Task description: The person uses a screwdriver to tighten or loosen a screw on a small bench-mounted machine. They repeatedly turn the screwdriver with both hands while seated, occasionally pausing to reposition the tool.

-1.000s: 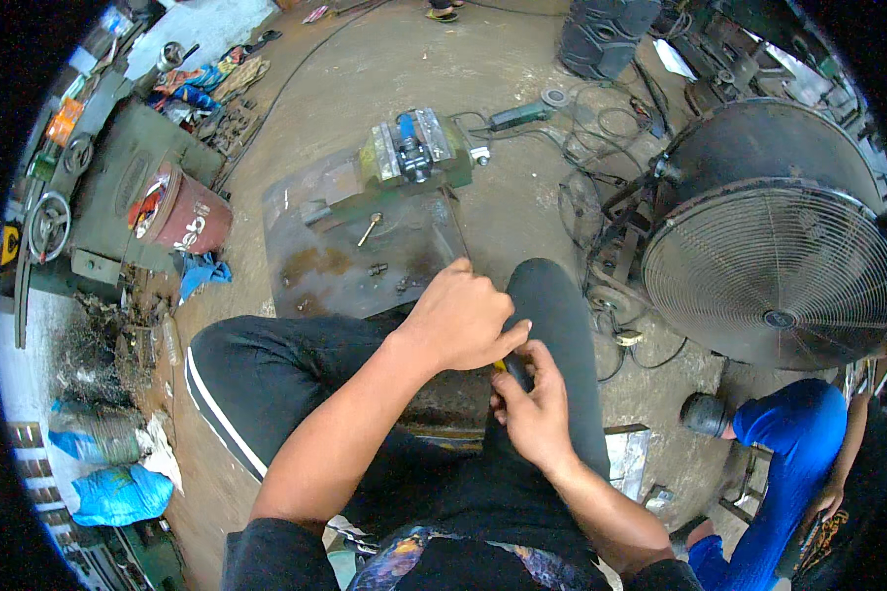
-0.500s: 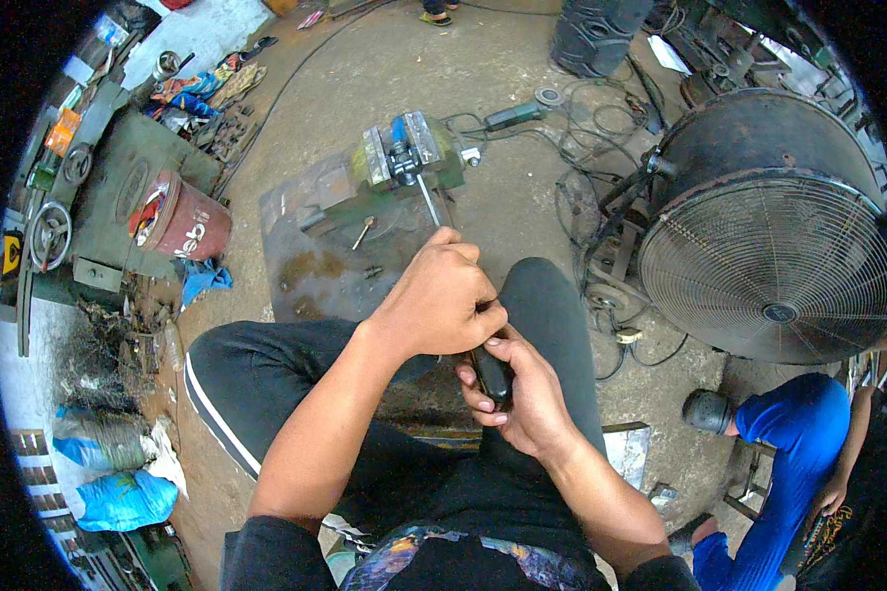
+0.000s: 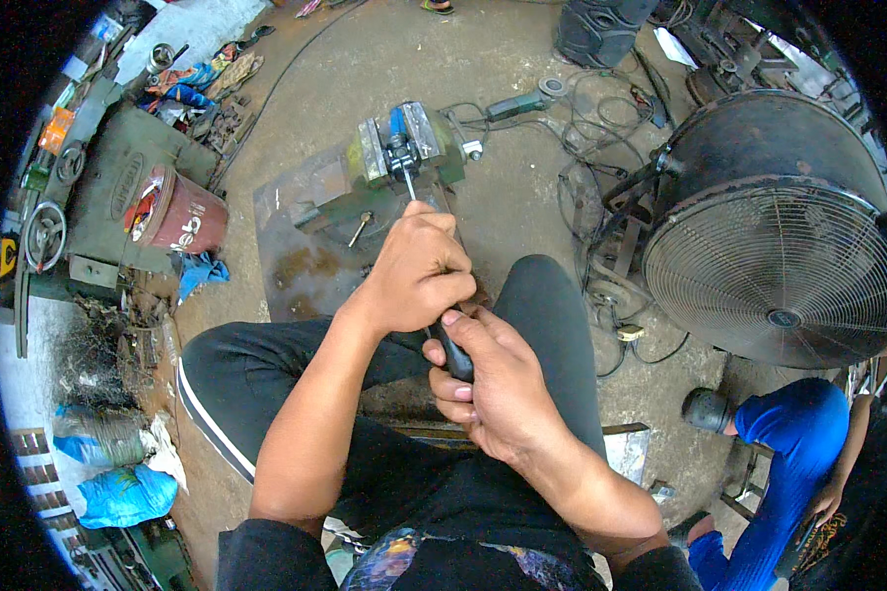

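Observation:
A slim tool with a metal shaft and a black handle (image 3: 455, 355), by its look a file, lies across the front of my body. My left hand (image 3: 419, 268) is closed around its shaft. Lower down, my right hand (image 3: 498, 384) wraps the handle, thumb on top. The visible shaft (image 3: 410, 185) reaches a dark metal workpiece (image 3: 398, 156) between the jaws of a green bench vise (image 3: 448, 158). Something blue (image 3: 397, 122) sits in the jaws behind that workpiece. My left fist hides the middle of the tool; its tip cannot be made out.
The vise stands on a metal plate (image 3: 286, 227) with a small metal piece (image 3: 361, 229). Beyond lie an angle grinder (image 3: 517, 104) and cables. A large drum fan (image 3: 774, 266) is at right, near a seated person in blue trousers (image 3: 798, 424). At left stands a red bucket (image 3: 195, 219).
Both my hands have moved forward and left with the tool toward the vise. Less of the shaft shows between my left fist and the workpiece. My grip stays closed.

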Available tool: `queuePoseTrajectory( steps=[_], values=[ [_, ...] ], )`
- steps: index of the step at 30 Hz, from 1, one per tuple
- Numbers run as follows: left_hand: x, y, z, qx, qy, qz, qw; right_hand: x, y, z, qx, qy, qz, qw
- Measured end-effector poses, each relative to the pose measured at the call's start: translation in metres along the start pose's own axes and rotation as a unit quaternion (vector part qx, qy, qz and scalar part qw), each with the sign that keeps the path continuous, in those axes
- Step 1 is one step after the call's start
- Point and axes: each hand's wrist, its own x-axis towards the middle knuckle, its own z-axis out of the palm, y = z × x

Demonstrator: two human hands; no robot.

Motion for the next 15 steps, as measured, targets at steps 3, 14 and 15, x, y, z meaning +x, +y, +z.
queuePoseTrajectory(
  steps=[3,14,15],
  values=[
    [0.003,-0.005,-0.004,-0.048,0.022,-0.007,0.999,0.007,-0.002,0.009,-0.009,0.005,0.003,1.000],
    [0.003,-0.004,-0.006,-0.087,0.032,0.000,0.996,-0.007,-0.008,0.021,-0.037,0.030,0.022,0.999],
    [-0.002,0.004,0.000,-0.101,0.041,0.003,0.994,-0.009,-0.010,0.021,-0.047,0.007,0.021,0.999]
  ],
)
